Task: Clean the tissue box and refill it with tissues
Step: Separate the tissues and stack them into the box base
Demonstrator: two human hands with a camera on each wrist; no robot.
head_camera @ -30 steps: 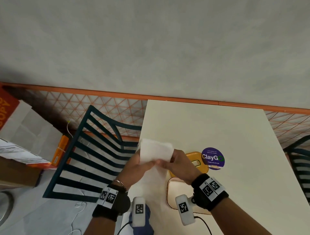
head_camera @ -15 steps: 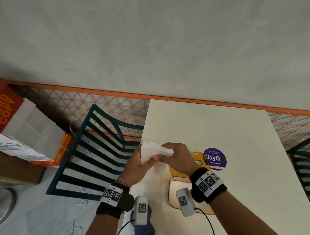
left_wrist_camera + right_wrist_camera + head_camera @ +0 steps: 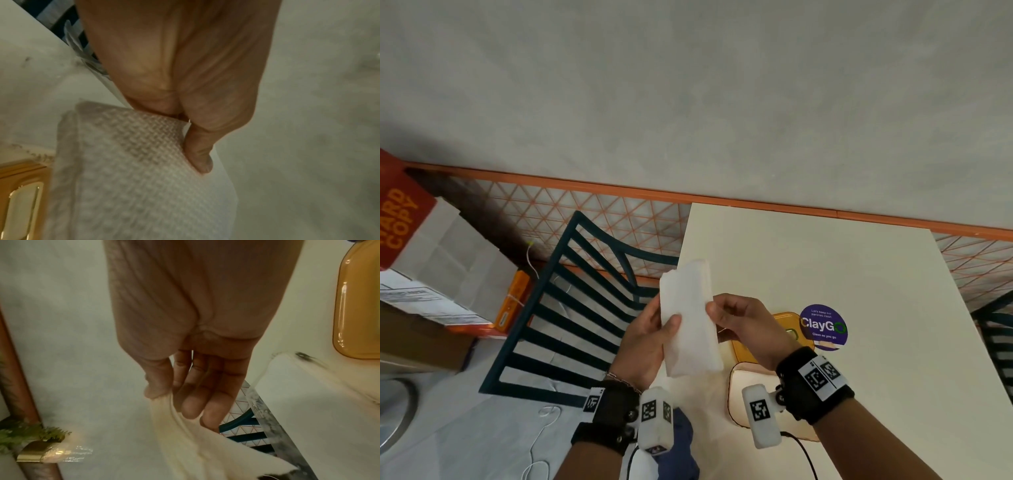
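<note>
A folded white tissue stack (image 3: 690, 318) stands lengthwise above the table's left edge, held between both hands. My left hand (image 3: 664, 329) grips its left side, thumb on the front and fingers behind; in the left wrist view the thumb presses the embossed tissue (image 3: 131, 170). My right hand (image 3: 717, 315) pinches the right edge; the right wrist view has thumb and fingers on the tissue (image 3: 195, 434). The amber tissue box piece (image 3: 787, 325) with a slot lies flat behind my right hand. A cream tray-like piece (image 3: 736, 397) lies under my right wrist.
The cream table (image 3: 825, 260) carries a purple ClayGo sticker (image 3: 823, 327). A dark green slatted chair (image 3: 571, 308) stands left of the table, with cardboard boxes (image 3: 431, 257) beyond it. A blue cloth (image 3: 683, 448) lies at the table's near edge. A wall closes the far side.
The tissue was a wide loose sheet a second ago. It was folded down between the hands and is now a long narrow strip held upright.
</note>
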